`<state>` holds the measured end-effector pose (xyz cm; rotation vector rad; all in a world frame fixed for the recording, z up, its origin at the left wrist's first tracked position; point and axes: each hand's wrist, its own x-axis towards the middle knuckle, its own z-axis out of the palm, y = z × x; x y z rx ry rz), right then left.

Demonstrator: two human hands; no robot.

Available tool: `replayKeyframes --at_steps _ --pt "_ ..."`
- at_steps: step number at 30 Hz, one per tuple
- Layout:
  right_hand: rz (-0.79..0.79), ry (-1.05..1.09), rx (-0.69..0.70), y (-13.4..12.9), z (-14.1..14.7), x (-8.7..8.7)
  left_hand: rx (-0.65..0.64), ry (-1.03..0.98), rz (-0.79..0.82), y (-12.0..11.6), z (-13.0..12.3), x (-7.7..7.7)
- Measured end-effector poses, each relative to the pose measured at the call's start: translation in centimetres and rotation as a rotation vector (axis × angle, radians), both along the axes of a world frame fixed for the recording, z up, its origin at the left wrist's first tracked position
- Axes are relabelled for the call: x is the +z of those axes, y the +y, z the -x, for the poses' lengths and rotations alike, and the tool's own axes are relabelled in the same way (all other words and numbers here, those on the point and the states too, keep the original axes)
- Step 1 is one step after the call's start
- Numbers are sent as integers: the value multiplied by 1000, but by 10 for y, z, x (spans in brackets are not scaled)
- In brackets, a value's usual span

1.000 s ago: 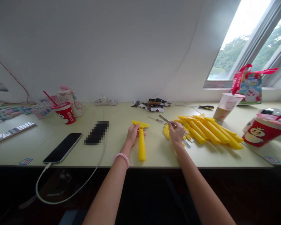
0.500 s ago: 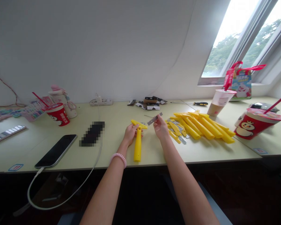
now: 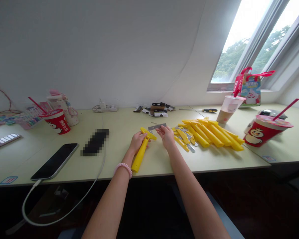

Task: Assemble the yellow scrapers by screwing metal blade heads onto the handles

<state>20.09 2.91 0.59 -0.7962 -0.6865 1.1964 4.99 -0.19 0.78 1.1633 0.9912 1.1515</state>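
Note:
My left hand (image 3: 137, 142) is closed on a yellow scraper (image 3: 141, 155), gripping it near the head, with the handle slanting down toward the table's front edge. In my right hand (image 3: 166, 136) is a flat grey metal blade (image 3: 156, 126), pinched at its right end. The blade's free end is just above the scraper's head. Right of my right hand lie loose yellow plastic pieces (image 3: 182, 135) mixed with metal blades (image 3: 190, 148). Past them is a pile of yellow scraper handles (image 3: 210, 132).
At the back stand small dark boxes (image 3: 160, 109), a screwdriver (image 3: 209, 110) and a power strip (image 3: 105, 108). Drink cups (image 3: 265, 131) stand to the right, another red cup (image 3: 56, 121) to the left. A phone (image 3: 55, 161) with a white cable (image 3: 89, 189) lies at left front.
The scraper's handle has swung down to the left in my left hand. My right hand has brought the blade lower and left, closer to the scraper's head, and turned it nearly level.

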Motion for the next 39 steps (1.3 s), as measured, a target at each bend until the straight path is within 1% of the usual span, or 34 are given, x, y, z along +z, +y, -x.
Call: replayKeyframes --at_steps 7,12,14,16,19,24,30,34,39 --pt "-62 -3 65 -3 2 0 5 8 -6 -2 -1 3" --pt "-202 -27 167 -15 7 10 12 -9 -5 -3 -2 3" --pt "-256 -20 225 -20 9 14 8 -9 -14 -3 -2 2" --pt "-287 -20 254 -23 10 18 2 -7 -27 -2 -1 0" --pt "-297 -87 212 -24 11 18 -8 -13 -42 0 0 -3" --pt "-251 -297 93 -21 8 10 -21 -32 -42 2 0 -5" --pt "-197 -405 -29 -20 8 8 -10 -16 -46 2 -2 -4" --pt "-139 -462 -61 -20 8 10 -8 -9 -45 -1 -3 1" --pt "-90 -341 13 -17 6 7 0 -2 -31 -5 -3 5"
